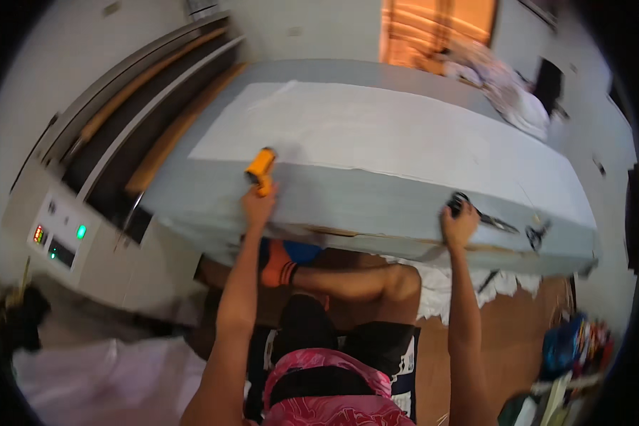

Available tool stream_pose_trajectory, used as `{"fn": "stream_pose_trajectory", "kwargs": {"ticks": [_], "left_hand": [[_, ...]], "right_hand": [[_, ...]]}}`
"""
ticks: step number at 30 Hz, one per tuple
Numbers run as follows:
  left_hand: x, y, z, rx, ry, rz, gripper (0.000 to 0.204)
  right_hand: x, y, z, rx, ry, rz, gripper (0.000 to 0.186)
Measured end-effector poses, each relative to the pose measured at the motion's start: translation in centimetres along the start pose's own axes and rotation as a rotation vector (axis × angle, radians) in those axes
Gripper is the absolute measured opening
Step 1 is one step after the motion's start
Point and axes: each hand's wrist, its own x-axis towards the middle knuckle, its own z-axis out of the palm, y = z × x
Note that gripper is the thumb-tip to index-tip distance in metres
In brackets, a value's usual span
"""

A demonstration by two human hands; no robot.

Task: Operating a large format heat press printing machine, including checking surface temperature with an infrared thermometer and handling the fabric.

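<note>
My left hand (260, 206) is closed round the handle of a yellow-and-black pistol-shaped device (262, 169), which looks like an infrared thermometer. It is over the near left part of the grey table (319, 195), beside the edge of a long white sheet (376, 131). Toward the right, my right hand (461, 224) has its fingers on the black handles of a pair of scissors (495, 223). The blades point right, along the table's near edge. A smaller dark cutting tool, perhaps thread snips (537, 233), lies just past the blade tips.
A long machine with rollers (135, 113) and a lit control panel (58, 234) stands at the left. Crumpled pale fabric (511, 92) is piled at the far right. White cloth (433, 291) hangs beneath the table, and a colourful pile (582, 344) sits at the lower right.
</note>
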Motion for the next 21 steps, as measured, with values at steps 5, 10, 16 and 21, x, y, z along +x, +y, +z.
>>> {"fn": "stream_pose_trajectory", "kwargs": {"ticks": [5,10,16,21], "left_hand": [[-1.1,1.0,-1.8,-0.152,0.000,0.056,0.038],[-3.4,1.0,-3.2,-0.113,0.011,0.139,0.044],[-15.6,-5.6,-6.2,-0.072,0.166,0.137,0.044],[-22.1,-8.8,-4.7,0.183,0.060,0.224,0.041]], "right_hand": [[-0.4,-1.5,-0.3,-0.064,-0.018,0.004,0.053],[-1.2,-1.5,-0.9,0.031,0.160,-0.167,0.050],[-14.7,-8.1,-5.7,0.428,0.049,-0.277,0.039],[-14.8,-9.0,-7.4,0.345,-0.090,-0.283,0.031]]}}
